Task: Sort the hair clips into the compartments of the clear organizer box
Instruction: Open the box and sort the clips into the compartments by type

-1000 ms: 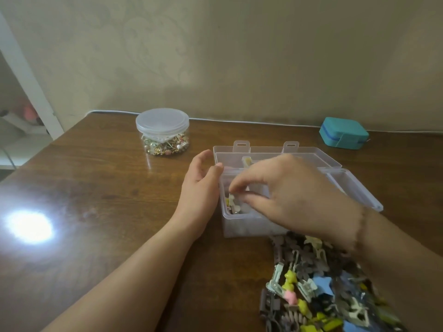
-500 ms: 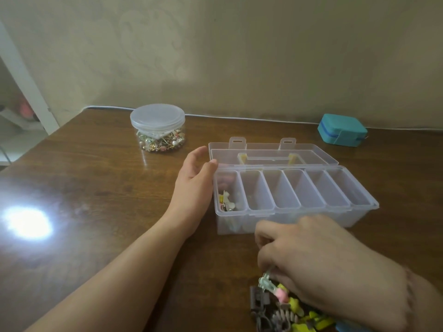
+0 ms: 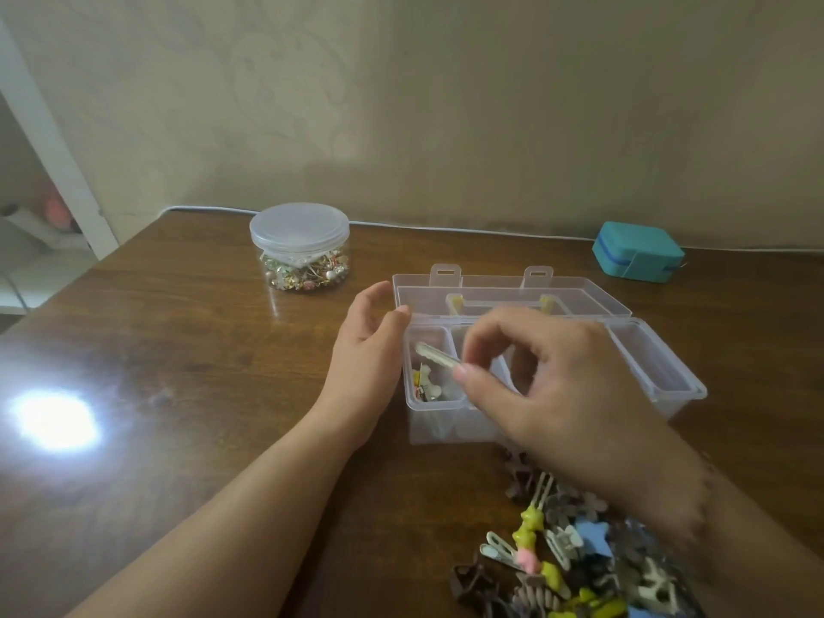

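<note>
I have a pale hair clip (image 3: 436, 355) pinched between the thumb and fingertips of my right hand (image 3: 541, 385), and it hangs over the clear organizer box (image 3: 664, 376), which sits toward the far right of the surface (image 3: 187, 350). The clip's free end sticks out to the left of my fingers and points up and away, out over the leftmost compartment (image 3: 431, 363). Its long axis runs slantwise across that compartment, not in line with the dividers. A few small clips (image 3: 426, 383) already lie at the bottom of that cell; the cells to its right are mostly hidden by my hand, so I cannot tell what they hold.

My left hand (image 3: 370, 354) is spread and relaxed, its thumb and fingers resting against the left end wall of the box, as I judge it, to steady it. It holds nothing.

The right hand is the one carrying the work. As I read it, the clip only has to go down and be let go, perhaps turned a little so it falls lengthwise into the cell instead of bridging the divider.

The unsorted clip pile (image 3: 575, 564) lies at the near edge, under my right forearm.
</note>
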Demonstrator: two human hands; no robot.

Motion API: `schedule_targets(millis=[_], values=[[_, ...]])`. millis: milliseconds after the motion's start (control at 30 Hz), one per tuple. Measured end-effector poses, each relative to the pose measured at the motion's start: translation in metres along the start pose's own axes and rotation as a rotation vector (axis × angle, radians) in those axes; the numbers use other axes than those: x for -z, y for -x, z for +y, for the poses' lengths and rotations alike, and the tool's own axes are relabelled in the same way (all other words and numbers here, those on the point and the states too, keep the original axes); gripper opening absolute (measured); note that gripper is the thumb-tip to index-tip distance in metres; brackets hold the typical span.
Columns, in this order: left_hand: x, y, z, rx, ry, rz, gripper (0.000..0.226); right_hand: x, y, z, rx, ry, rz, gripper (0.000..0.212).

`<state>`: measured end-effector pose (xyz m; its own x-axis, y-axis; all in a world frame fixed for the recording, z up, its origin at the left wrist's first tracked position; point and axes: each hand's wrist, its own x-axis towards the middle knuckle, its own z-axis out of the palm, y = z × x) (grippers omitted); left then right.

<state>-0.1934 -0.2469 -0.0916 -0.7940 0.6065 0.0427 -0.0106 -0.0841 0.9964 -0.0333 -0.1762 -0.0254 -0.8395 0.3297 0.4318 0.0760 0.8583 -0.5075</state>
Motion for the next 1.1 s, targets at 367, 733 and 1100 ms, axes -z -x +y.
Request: schedule_targets(millis=[367, 733, 1100], values=[[0.000, 0.001, 0.001, 0.012, 0.007, -0.025, 0.042, -0.020, -0.007, 0.007, 0.064, 0.303, -0.015, 0.032], [0.000, -0.001, -0.001, 0.019, 0.004, 0.000, 0.035, 0.021, 0.022, -0.002, 0.176, 0.303, -0.598, 0.022], [0.001, 0.001, 0.001, 0.012, 0.008, -0.012, 0.035, 0.001, -0.004, -0.005, 0.185, 0.454, -0.364, 0.032]])
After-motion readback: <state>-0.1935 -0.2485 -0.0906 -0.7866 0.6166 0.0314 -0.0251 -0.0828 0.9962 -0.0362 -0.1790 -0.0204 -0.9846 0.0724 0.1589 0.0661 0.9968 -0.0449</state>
